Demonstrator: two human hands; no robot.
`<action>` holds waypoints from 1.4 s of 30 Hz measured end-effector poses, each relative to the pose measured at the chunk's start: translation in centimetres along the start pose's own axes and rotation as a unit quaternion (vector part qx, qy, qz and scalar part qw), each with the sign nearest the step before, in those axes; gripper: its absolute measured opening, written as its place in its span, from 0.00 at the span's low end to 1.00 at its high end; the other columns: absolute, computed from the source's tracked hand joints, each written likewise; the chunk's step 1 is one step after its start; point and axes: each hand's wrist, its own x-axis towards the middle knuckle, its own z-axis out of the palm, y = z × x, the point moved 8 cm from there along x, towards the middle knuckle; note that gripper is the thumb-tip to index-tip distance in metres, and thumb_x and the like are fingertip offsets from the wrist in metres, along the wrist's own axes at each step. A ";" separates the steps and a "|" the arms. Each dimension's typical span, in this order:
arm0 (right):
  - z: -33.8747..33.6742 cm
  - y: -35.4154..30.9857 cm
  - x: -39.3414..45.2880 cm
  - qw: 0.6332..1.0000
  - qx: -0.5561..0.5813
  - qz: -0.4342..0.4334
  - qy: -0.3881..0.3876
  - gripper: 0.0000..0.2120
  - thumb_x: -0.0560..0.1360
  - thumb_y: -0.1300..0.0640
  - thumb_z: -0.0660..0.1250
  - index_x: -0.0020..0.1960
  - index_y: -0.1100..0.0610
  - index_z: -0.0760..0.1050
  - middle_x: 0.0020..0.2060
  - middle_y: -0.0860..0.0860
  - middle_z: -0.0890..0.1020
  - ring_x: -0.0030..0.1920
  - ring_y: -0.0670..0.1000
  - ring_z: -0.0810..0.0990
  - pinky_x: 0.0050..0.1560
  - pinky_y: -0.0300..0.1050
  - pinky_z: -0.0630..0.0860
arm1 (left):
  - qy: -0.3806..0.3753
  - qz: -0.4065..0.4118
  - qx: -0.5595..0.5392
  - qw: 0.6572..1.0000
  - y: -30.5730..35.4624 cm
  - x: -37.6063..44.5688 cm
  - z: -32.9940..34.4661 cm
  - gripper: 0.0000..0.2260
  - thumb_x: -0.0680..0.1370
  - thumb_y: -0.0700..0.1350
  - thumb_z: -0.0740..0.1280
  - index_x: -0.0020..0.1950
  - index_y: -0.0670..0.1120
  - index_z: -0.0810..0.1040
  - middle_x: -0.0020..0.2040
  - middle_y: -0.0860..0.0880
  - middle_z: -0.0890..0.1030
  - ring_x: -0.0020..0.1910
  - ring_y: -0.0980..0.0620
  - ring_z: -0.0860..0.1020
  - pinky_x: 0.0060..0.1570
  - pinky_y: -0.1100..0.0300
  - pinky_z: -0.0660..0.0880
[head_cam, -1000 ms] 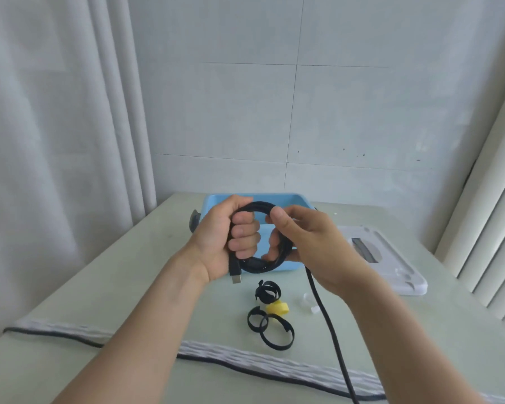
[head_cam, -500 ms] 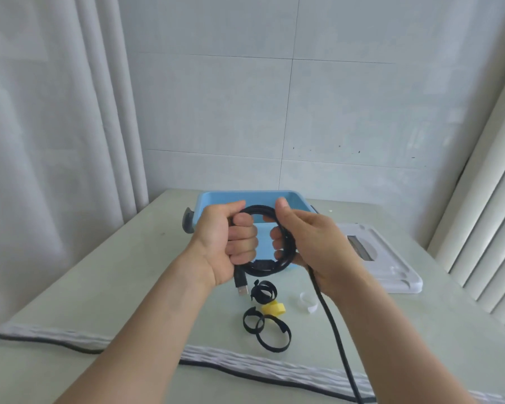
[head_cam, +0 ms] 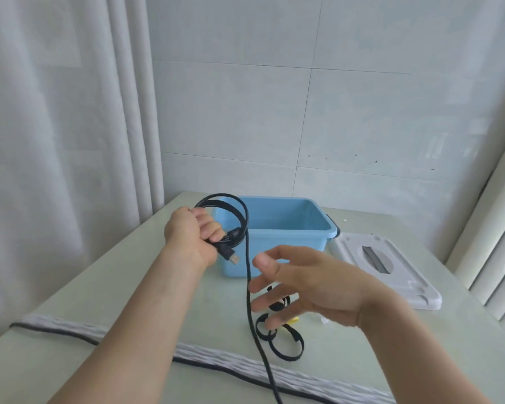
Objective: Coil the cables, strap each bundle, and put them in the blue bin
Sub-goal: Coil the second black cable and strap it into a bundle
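My left hand (head_cam: 193, 235) is closed around a black cable (head_cam: 234, 212) wound into a small coil, held up beside the left end of the blue bin (head_cam: 286, 237). A USB plug sticks out below the fist. The cable's loose tail hangs straight down from the coil and runs off the table's near edge. My right hand (head_cam: 309, 287) hovers open, fingers spread, just right of that tail and apart from it. Under it lie black hook-and-loop straps (head_cam: 286, 342) curled into loops, partly hidden by the fingers, with a yellow piece (head_cam: 294, 319) peeking out.
A white lid (head_cam: 391, 272) lies flat to the right of the bin. A grey woven strip with a dark edge (head_cam: 225, 360) crosses the table near its front. Curtains hang at the left, blinds at the right.
My right hand has let go of the coil and dropped lower, opening its fingers. My left hand has carried the coil up and to the left. The bin's inside now shows.
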 end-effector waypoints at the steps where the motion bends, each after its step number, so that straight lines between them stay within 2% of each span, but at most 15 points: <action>1: 0.2 0.3 0.4 0.999 -0.028 0.004 0.024 0.28 0.69 0.43 0.74 0.63 0.57 0.73 0.55 0.56 0.81 0.52 0.56 0.85 0.51 0.56 0.83 | -0.004 -0.004 -0.004 1.000 -0.1 -0.1 0.2 0.15 0.80 0.43 0.49 0.33 0.49 0.61 0.22 0.53 0.58 0.17 0.54 0.54 0.18 0.66 0.52; 4: 0.0 0.9 1.6 0.988 -0.097 -0.014 0.118 0.20 0.73 0.49 0.76 0.58 0.52 0.71 0.53 0.51 0.79 0.43 0.54 0.86 0.50 0.54 0.84 | -0.009 -0.007 -0.020 1.000 0.1 -0.5 0.3 0.15 0.78 0.43 0.49 0.32 0.49 0.63 0.23 0.53 0.58 0.18 0.54 0.54 0.19 0.64 0.52; 7: -1.2 0.1 2.0 0.971 -0.083 -0.067 0.212 0.07 0.78 0.60 0.68 0.53 0.54 0.71 0.50 0.51 0.81 0.28 0.51 0.82 0.31 0.47 0.79 | 0.009 0.011 -0.046 0.999 0.7 -0.4 -0.1 0.14 0.78 0.41 0.47 0.33 0.48 0.63 0.24 0.53 0.59 0.18 0.54 0.56 0.21 0.65 0.54; 10: -2.8 -0.7 1.3 0.925 -0.227 -0.081 0.295 0.01 0.80 0.57 0.63 0.51 0.52 0.73 0.42 0.48 0.84 0.22 0.44 0.76 0.26 0.41 0.72 | 0.022 0.044 -0.075 0.996 1.1 -0.7 0.1 0.13 0.77 0.38 0.46 0.36 0.47 0.64 0.25 0.51 0.62 0.19 0.52 0.60 0.24 0.64 0.60; 13: -2.6 -0.4 1.3 0.885 -0.393 -0.023 0.248 0.09 0.80 0.52 0.62 0.50 0.56 0.77 0.39 0.53 0.85 0.36 0.48 0.81 0.35 0.45 0.75 | 0.002 0.093 -0.071 0.993 1.6 -1.6 1.4 0.13 0.81 0.37 0.48 0.39 0.45 0.64 0.30 0.49 0.64 0.21 0.51 0.63 0.29 0.59 0.64; 16: -1.9 -0.7 0.8 0.838 -0.513 0.004 0.185 0.10 0.81 0.58 0.59 0.57 0.58 0.77 0.46 0.54 0.83 0.49 0.56 0.80 0.43 0.48 0.75 | -0.051 0.147 -0.021 0.988 1.8 -3.1 3.3 0.15 0.84 0.37 0.51 0.38 0.45 0.65 0.31 0.49 0.66 0.24 0.52 0.65 0.32 0.58 0.67; 22: -1.0 -1.6 -0.3 0.857 -0.500 -0.028 0.126 0.11 0.82 0.56 0.60 0.49 0.56 0.81 0.36 0.51 0.82 0.36 0.47 0.76 0.44 0.49 0.78 | -0.153 0.239 0.179 0.942 0.0 -5.6 6.3 0.13 0.84 0.42 0.60 0.41 0.42 0.73 0.31 0.52 0.78 0.31 0.53 0.79 0.49 0.54 0.77; 27: -1.2 -2.6 -1.4 0.866 -0.489 -0.070 0.082 0.16 0.80 0.50 0.64 0.40 0.58 0.80 0.34 0.47 0.85 0.26 0.40 0.74 0.31 0.34 0.69 | -0.162 0.243 0.434 0.852 -3.0 -6.6 6.8 0.09 0.85 0.44 0.58 0.51 0.40 0.73 0.40 0.49 0.84 0.34 0.55 0.83 0.39 0.62 0.77; 31: -2.3 -3.9 -2.8 0.885 -0.446 -0.114 0.062 0.04 0.75 0.49 0.73 0.45 0.48 0.86 0.26 0.39 0.78 0.28 0.41 0.73 0.32 0.30 0.68 | -0.244 0.158 0.708 0.643 -6.9 -7.1 6.5 0.13 0.83 0.47 0.58 0.42 0.45 0.75 0.38 0.49 0.82 0.35 0.51 0.77 0.40 0.58 0.74; 32: -2.4 -4.0 -3.1 0.893 -0.431 -0.118 0.048 0.03 0.75 0.50 0.74 0.47 0.45 0.86 0.26 0.38 0.78 0.29 0.41 0.73 0.32 0.29 0.67 | -0.261 0.125 0.730 0.619 -7.7 -7.2 6.3 0.14 0.82 0.46 0.57 0.39 0.43 0.75 0.35 0.45 0.81 0.32 0.49 0.75 0.38 0.58 0.72; 34: -2.8 -4.2 -3.5 0.901 -0.412 -0.129 0.055 0.04 0.74 0.51 0.75 0.48 0.43 0.87 0.28 0.40 0.80 0.29 0.41 0.72 0.32 0.27 0.66 | -0.268 0.083 0.720 0.635 -8.4 -7.2 6.0 0.17 0.81 0.45 0.57 0.35 0.40 0.73 0.28 0.42 0.76 0.25 0.49 0.70 0.34 0.59 0.70; 36: -3.5 -4.4 -3.3 0.913 -0.374 -0.133 0.093 0.03 0.73 0.51 0.76 0.46 0.46 0.85 0.28 0.41 0.80 0.26 0.42 0.71 0.31 0.28 0.66 | -0.259 0.075 0.705 0.656 -7.8 -7.0 6.1 0.21 0.83 0.48 0.56 0.33 0.40 0.72 0.22 0.48 0.69 0.20 0.52 0.64 0.27 0.62 0.65; 38: -4.8 -3.2 -2.6 0.934 -0.327 -0.094 0.107 0.14 0.71 0.48 0.78 0.49 0.50 0.75 0.29 0.46 0.82 0.24 0.46 0.70 0.31 0.33 0.68 | -0.274 0.056 0.696 0.662 -7.1 -7.2 6.0 0.23 0.83 0.53 0.56 0.34 0.41 0.72 0.23 0.49 0.65 0.19 0.52 0.58 0.23 0.65 0.57; 40: -5.5 -1.5 -2.4 0.955 -0.288 -0.032 0.064 0.20 0.71 0.46 0.77 0.50 0.53 0.69 0.28 0.49 0.80 0.24 0.49 0.70 0.31 0.36 0.69 | -0.286 0.030 0.665 0.689 -6.3 -7.4 5.8 0.19 0.82 0.54 0.60 0.34 0.45 0.69 0.27 0.49 0.62 0.22 0.52 0.56 0.24 0.64 0.52; 42: -5.4 -0.1 -2.4 0.975 -0.218 -0.019 -0.026 0.17 0.71 0.52 0.78 0.45 0.57 0.70 0.28 0.53 0.78 0.24 0.49 0.69 0.29 0.36 0.68 | -0.277 0.026 0.638 0.718 -5.5 -7.3 5.7 0.18 0.81 0.54 0.63 0.34 0.47 0.67 0.28 0.51 0.62 0.22 0.53 0.57 0.24 0.64 0.51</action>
